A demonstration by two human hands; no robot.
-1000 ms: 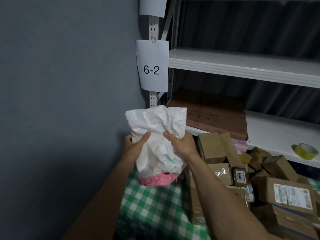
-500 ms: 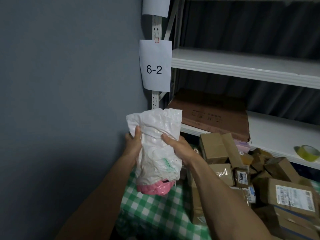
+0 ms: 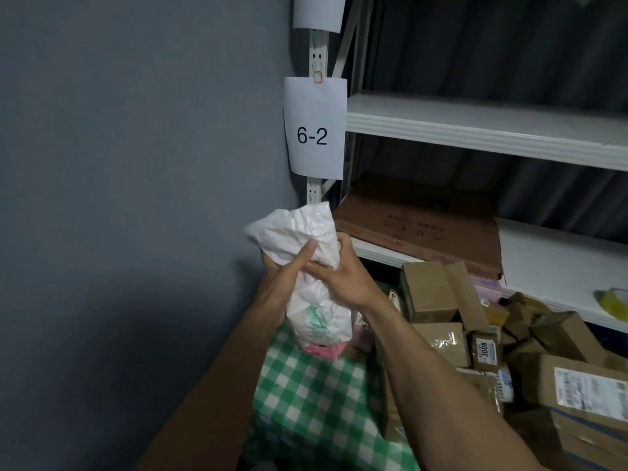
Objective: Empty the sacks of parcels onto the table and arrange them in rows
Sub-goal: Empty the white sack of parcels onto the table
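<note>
Grey wall (image 3: 119, 164) on the left, plain. White metal rack post (image 3: 317, 59) with slot holes stands at the wall's edge. Paper sign (image 3: 314, 130) printed "6-2" hangs on the post from a red clip (image 3: 318, 77); another white sheet (image 3: 317, 11) hangs above it, cut off by the frame. Upper shelf (image 3: 475, 127) is white. Lower shelf (image 3: 560, 260) is white and carries a flat brown cardboard sheet (image 3: 424, 226) at its left end and a yellow tape roll (image 3: 611, 299) at the far right, well apart. Dark corrugated panel (image 3: 492, 45) behind the shelves.

left hand (image 3: 277, 283): bare | right hand (image 3: 343, 278): bare | left forearm (image 3: 217, 389): bare to frame edge | right forearm (image 3: 441, 385): bare to frame edge
</note>
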